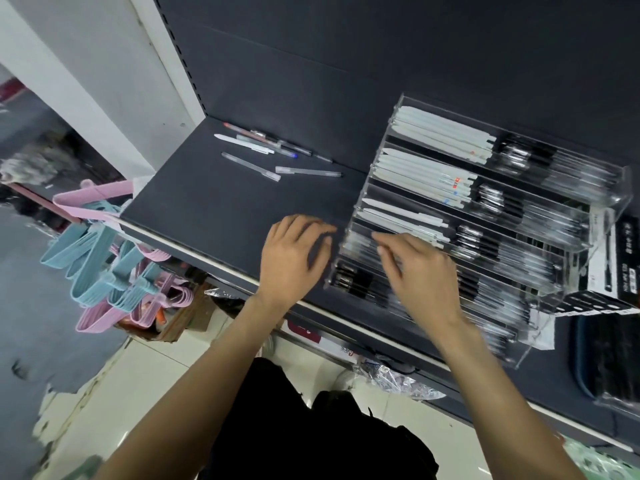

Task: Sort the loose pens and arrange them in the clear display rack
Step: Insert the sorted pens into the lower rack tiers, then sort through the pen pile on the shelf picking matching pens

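At centre frame, on dark grey shelf [214, 202]: left hand [294, 258], fingers loosely curled, nothing visibly held, just beside left wall of clear acrylic tiered display rack [491, 216]. Right hand [419, 271] over rack's lower tiers, fingers bent toward pens; grip blurred, cannot tell. Loose pens [277, 150], white, frosted and clear, scattered upper centre, well apart from rack. Pink and blue plastic hangers [114, 265] at lower left. White-and-black box [620, 271] at right edge, print unreadable.
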